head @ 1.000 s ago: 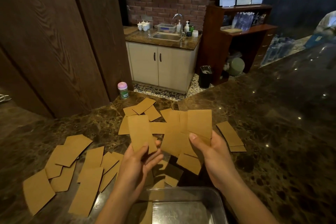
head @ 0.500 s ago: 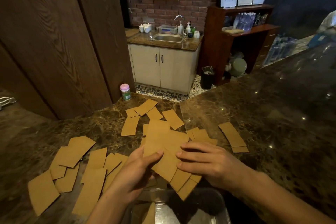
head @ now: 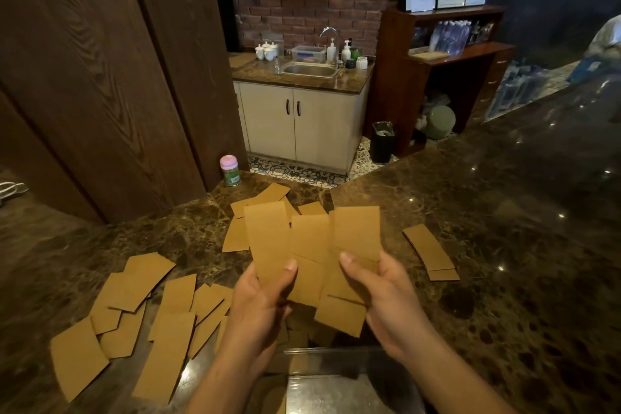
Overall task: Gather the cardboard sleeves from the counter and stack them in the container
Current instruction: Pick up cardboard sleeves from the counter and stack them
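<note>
Hands (head: 265, 299) fan cardboard sleeves (head: 312, 252) above clear container (head: 336, 363).

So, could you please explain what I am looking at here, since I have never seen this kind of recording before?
There is no machine: a person wears a camera on the head, looking forward and down, so you see their own two bare hands. The left hand and right hand together hold a loose fan of flat cardboard sleeves above a dark marble counter. More sleeves lie scattered to the left, behind the hands, and in a small pile to the right. A clear container sits at the near edge, below the hands. A small jar stands at the back.
</note>
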{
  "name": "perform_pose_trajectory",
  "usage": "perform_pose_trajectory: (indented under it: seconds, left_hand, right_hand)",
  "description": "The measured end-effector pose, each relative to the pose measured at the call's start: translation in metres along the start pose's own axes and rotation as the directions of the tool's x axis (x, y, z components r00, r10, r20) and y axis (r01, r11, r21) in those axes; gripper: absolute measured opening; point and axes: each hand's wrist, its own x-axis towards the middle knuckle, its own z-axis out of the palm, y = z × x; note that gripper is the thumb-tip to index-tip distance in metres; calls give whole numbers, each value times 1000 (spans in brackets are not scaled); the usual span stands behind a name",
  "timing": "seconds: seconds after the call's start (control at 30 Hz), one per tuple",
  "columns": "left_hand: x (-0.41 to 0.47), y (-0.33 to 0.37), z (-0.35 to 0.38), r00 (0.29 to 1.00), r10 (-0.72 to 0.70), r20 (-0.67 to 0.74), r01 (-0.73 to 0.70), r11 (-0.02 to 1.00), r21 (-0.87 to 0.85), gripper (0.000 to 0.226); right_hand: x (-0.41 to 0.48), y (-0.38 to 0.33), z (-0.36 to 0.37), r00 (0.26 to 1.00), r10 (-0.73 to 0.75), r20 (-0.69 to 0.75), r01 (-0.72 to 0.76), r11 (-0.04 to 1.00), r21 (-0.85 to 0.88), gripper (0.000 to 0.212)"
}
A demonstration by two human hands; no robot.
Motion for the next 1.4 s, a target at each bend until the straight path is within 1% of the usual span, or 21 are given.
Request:
perform_pose_trajectory:
  seconds: [0.07, 0.17, 0.27, 0.33, 0.4, 0.5, 0.53, 0.6, 0.67, 0.73, 0.83, 0.93, 1.0, 1.1, 1.17, 1.2, 1.27, 1.33, 1.4]
  left_hand:
    - [-3, -2, 6, 1000, 8, 20, -9, 999, 43, 35]
    - [-7, -5, 10, 997, 25, 69, -32, 995, 98, 32]
    - [-10, -7, 12, 993, 39, 114, -54, 989, 138, 33]
    - [-11, -8, 15, 990, 35, 137, -56, 986, 154, 29]
    - [-10, -9, 17, 991, 22, 135, -45, 985, 168, 23]
    - [-9, -7, 17, 993, 1, 122, -26, 980, 200, 30]
    - [-9, -6, 17, 993, 13, 120, -39, 976, 216, 30]
    - [-7, -5, 14, 990, 86, 114, -112, 963, 244, 24]
    - [-5, -3, 11, 985, 134, 106, -157, 958, 241, 25]
    - [-2, -1, 7, 987, 129, 90, -146, 966, 214, 27]
    - [1, 0, 4, 992, 120, 31, -124, 960, 250, 25]
    - [2, -4, 10, 991, 129, -26, -118, 957, 264, 39]
    - [0, -5, 17, 991, 129, -38, -115, 959, 259, 48]
    - [-2, -5, 25, 998, 56, -7, -53, 975, 217, 51]
    - [-5, -2, 27, 999, -4, 33, -1, 986, 168, 36]
    - [-6, -1, 27, 998, -34, 59, 25, 989, 145, 32]
    - [-7, -1, 27, 991, -88, 102, 78, 992, 103, 35]
    - [-8, -2, 26, 988, -80, 132, 66, 992, 106, 35]
    - [-6, -4, 23, 992, -45, 117, 28, 989, 148, 34]
  right_hand:
    - [0, 7, 7, 1000, 12, -27, -12, 1000, -5, 26]
    - [4, 9, 11, 998, 23, -56, -22, 999, 29, 25]
    - [6, 9, 14, 997, 58, -59, -53, 996, 78, 25]
    - [6, 9, 15, 994, 96, -46, -91, 991, 95, 26]
    - [7, 10, 14, 992, 120, -39, -116, 989, 89, 27]
    - [6, 10, 12, 993, 111, -31, -109, 992, 57, 27]
    - [5, 10, 11, 994, 103, -32, -101, 994, 48, 27]
    - [5, 8, 10, 995, 93, -42, -91, 995, 46, 26]
    - [6, 6, 8, 993, 102, -58, -97, 992, 80, 25]
    - [6, 4, 6, 992, 114, -48, -108, 988, 112, 26]
    - [4, 2, 6, 995, 85, -42, -84, 996, 34, 25]
    - [2, 5, 10, 997, 71, -32, -72, 997, -23, 25]
    - [0, 5, 13, 997, 79, -15, -79, 997, -25, 26]
    - [-1, 4, 17, 995, 95, 26, -95, 995, -7, 27]
    - [-1, 4, 18, 995, 97, 27, -97, 995, -5, 27]
    - [0, 4, 18, 995, 96, 24, -96, 995, -7, 26]
    - [0, 3, 17, 995, 96, 9, -96, 995, -10, 27]
    - [1, 3, 17, 996, 93, -10, -93, 996, 2, 27]
    - [1, 2, 17, 996, 71, -45, -70, 997, 37, 25]
